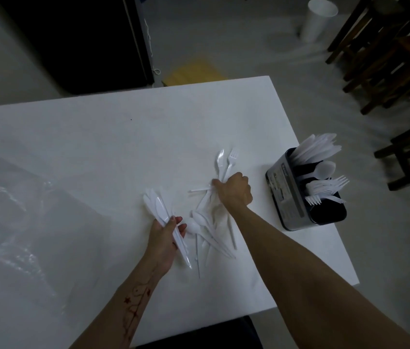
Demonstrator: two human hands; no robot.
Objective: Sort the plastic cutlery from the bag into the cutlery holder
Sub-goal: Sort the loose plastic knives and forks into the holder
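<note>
Here, white table (98, 137) in dim room, holder (299, 197) at right edge, bag (17, 210) left, loose cutlery (209, 233) mid-table, left hand (166, 238) closed around knives (158, 210), right hand (234, 190) fisted on fork (231, 159) and spoon (219, 159).

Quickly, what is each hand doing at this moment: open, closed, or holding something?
Left hand: closed on a bundle of white plastic knives.
Right hand: closed on white plastic cutlery, a spoon and fork sticking out.

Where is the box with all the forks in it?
The cutlery holder stands at the table's right edge in the head view, just right of the right hand.
</note>
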